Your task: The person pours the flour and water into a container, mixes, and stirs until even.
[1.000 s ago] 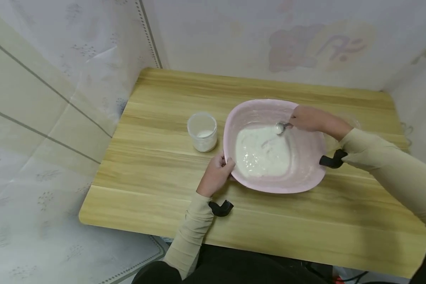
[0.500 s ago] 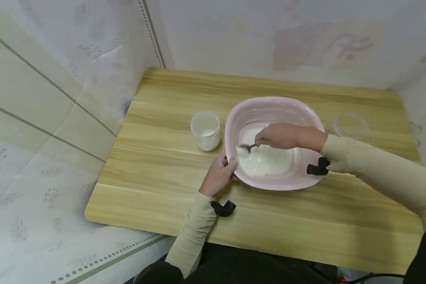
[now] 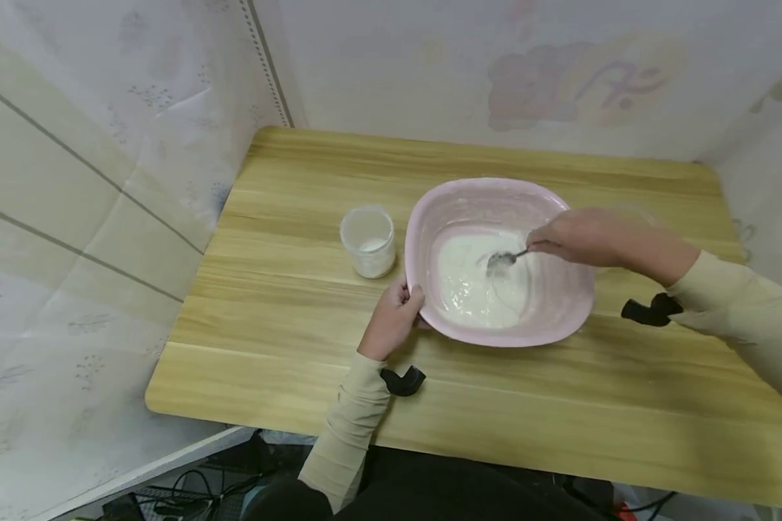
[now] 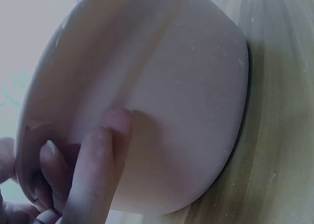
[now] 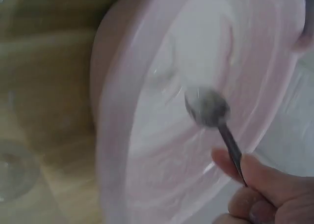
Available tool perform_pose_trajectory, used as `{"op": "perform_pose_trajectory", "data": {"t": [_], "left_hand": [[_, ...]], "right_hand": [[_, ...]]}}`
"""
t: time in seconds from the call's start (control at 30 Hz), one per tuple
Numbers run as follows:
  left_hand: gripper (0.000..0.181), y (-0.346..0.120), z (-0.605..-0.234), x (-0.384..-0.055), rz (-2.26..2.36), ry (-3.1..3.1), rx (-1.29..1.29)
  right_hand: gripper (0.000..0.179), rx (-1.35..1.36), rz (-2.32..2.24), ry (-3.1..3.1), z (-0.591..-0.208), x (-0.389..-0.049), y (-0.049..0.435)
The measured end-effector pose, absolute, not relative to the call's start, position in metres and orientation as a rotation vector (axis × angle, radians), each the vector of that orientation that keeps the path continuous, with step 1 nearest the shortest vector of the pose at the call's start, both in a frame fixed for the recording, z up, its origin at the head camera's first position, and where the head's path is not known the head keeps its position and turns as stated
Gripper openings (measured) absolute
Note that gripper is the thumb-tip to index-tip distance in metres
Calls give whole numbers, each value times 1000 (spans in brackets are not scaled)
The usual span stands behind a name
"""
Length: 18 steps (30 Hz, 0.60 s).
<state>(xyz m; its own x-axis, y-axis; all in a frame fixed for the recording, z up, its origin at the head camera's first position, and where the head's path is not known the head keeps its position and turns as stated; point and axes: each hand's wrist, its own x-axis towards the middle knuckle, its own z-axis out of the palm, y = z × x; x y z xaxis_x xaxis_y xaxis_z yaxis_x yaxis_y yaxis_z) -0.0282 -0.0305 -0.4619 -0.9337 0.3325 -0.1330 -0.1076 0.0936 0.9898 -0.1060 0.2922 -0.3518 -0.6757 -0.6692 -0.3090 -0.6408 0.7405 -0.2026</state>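
A pink basin (image 3: 563, 318) stands on the wooden table with a thick white liquid (image 3: 472, 289) spread over its bottom. My left hand (image 3: 391, 318) grips the basin's rim at the near left corner, thumb on top and fingers underneath, against the outer wall (image 4: 181, 101) in the left wrist view. With my right hand (image 3: 583, 235) I hold a metal spoon (image 3: 503, 259) by its handle, reaching over the right rim. The spoon's bowl (image 5: 207, 107) is coated in white and hangs over the liquid.
Left of the basin stands a clear plastic cup (image 3: 368, 242) holding some white stuff. A clear round lid (image 5: 17, 170) lies on the table to the basin's right, mostly behind my right arm. Patterned sheeting (image 3: 391, 65) rises behind the table.
The spoon in my right hand swept from the basin's far right to the left side, then back right to the middle. My left hand keeps its grip on the rim.
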Motion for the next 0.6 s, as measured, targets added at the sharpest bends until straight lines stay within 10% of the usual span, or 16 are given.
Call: {"op": "perform_pose_trajectory", "data": {"t": [0.6], "left_hand": [[42, -26, -466, -27, 1985, 2018, 230]], "right_hand": [[22, -1112, 302, 2714, -366, -133, 304]]}}
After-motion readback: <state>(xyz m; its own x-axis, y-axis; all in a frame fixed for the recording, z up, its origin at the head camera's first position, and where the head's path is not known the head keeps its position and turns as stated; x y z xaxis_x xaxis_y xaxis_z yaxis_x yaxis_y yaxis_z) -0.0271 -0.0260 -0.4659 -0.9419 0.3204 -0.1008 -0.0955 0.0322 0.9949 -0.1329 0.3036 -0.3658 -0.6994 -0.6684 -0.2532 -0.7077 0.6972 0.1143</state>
